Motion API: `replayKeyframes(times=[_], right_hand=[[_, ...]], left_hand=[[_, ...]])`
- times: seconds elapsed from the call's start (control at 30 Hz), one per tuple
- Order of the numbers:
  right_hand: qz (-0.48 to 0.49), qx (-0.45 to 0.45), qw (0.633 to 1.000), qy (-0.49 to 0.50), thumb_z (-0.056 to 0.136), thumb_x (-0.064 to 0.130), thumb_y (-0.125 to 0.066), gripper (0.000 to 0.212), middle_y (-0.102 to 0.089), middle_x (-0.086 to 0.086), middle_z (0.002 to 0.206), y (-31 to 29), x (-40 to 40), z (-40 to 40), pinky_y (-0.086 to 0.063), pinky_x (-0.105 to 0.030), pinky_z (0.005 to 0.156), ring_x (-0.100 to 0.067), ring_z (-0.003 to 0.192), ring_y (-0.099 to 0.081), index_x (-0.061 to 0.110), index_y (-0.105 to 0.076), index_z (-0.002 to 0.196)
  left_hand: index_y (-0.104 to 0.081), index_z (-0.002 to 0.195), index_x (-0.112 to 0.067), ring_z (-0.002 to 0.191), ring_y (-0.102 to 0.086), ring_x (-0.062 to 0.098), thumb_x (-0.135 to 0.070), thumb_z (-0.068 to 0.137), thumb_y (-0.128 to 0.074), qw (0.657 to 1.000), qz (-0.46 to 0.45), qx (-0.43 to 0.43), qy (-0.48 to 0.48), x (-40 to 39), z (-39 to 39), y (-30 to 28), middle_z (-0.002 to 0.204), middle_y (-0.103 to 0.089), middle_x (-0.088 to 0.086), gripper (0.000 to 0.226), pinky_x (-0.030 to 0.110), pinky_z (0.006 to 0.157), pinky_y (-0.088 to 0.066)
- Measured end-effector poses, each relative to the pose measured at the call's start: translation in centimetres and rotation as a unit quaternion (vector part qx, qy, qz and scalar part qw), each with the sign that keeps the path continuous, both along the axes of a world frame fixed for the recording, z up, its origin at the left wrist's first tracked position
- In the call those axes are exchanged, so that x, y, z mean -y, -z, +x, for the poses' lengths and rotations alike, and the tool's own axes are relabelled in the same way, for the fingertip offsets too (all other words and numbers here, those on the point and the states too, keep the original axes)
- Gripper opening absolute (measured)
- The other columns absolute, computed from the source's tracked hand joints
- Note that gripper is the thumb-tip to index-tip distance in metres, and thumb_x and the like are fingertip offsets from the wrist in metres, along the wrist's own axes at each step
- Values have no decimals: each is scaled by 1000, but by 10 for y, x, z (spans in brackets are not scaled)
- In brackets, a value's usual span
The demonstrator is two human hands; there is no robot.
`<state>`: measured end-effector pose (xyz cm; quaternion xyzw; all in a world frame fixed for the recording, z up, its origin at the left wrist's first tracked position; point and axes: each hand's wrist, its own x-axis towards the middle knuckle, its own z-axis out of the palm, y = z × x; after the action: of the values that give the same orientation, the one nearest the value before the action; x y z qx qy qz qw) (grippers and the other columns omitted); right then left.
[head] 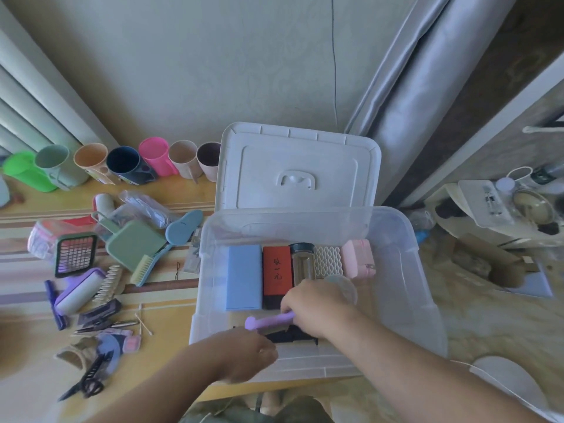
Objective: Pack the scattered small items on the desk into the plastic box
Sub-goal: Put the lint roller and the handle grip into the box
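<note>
while right hand point(317, 303) grips it, purple comb point(268, 320) lies crosswise in plastic box point(421, 270)

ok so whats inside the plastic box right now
Along the back of the clear plastic box: a blue box, a red and black box, a glass jar, a white lattice piece, a pink case. The right hand holds a purple handled tool over something black, mostly covered.

Box point(406, 239) right half lies free; blue case point(244, 277) blocks the left.
</note>
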<state>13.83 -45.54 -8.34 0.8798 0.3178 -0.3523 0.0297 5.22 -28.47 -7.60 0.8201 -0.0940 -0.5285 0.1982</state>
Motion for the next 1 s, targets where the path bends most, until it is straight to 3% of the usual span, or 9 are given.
replayKeyframes(times=[0.1,0.2,0.3,0.4,0.5,0.63,0.73,0.87,1.0], right_hand=[[65,-23,998,1,91,1,-60,29,-55,-2,100,5,-19,-11,-55,-42,69,-26,82,-58,24,-73,103],[191,-38,980,39,94,6,-57,26,-56,-3,108,7,-28,-10,-50,-39,76,-26,93,-57,19,-72,111],[281,-39,958,38,95,11,-58,19,-62,0,101,10,-28,-9,-43,-33,71,-17,88,-54,18,-73,103],[285,-28,958,21,94,14,-61,13,-58,6,92,25,-24,-15,-42,-33,67,-17,82,-55,20,-72,94],[266,-21,963,37,95,17,-63,11,-50,10,86,37,-21,-17,-46,-35,67,-19,79,-54,24,-69,88],[207,-21,975,75,95,18,-63,24,-51,9,80,40,-18,-7,-37,-34,64,-21,79,-53,28,-57,75],[143,-62,984,88,98,26,-61,13,-65,8,90,51,-17,-11,-53,-37,76,-18,87,-62,28,-74,99],[199,-125,959,157,84,22,-60,59,-55,20,108,54,-11,-20,-52,-25,82,-4,86,-58,45,-57,138],[215,-163,954,132,74,39,-70,52,-49,26,118,34,-12,-30,-52,-22,89,1,101,-59,62,-58,119]], left_hand=[[-65,108,-22,117,-48,10,-43,106,-37,997,-33,56,-37,-13,-13,0,154,-32,-37,35,35,94,-41],[-57,133,-35,120,-53,17,-40,100,-42,993,-8,97,-61,-20,-17,9,149,-48,-15,37,37,100,-46],[-48,140,-27,132,-46,25,-42,98,-39,996,31,66,-47,-18,-14,20,155,-39,0,46,44,105,-45],[-37,152,-21,146,-31,30,-46,101,-37,998,46,37,-23,-10,-7,25,165,-25,4,57,47,113,-37],[-53,139,-17,137,-42,31,-47,103,-32,995,74,57,31,-8,-4,14,151,-45,11,52,48,109,-42],[-65,120,-37,112,-60,19,-44,101,-37,985,-3,170,-24,-24,-13,-8,130,-64,-10,35,40,96,-51],[-66,114,-40,100,-57,10,-32,99,-45,947,-44,313,-58,-50,-26,-12,109,-67,-13,27,32,85,-50],[-70,104,-41,105,-55,2,-25,92,-58,893,-63,418,-156,-86,-56,-6,106,-60,-19,23,18,81,-48],[-69,104,-43,106,-54,0,-25,90,-64,852,-16,450,-266,-131,-75,5,113,-56,-22,23,23,83,-48]])
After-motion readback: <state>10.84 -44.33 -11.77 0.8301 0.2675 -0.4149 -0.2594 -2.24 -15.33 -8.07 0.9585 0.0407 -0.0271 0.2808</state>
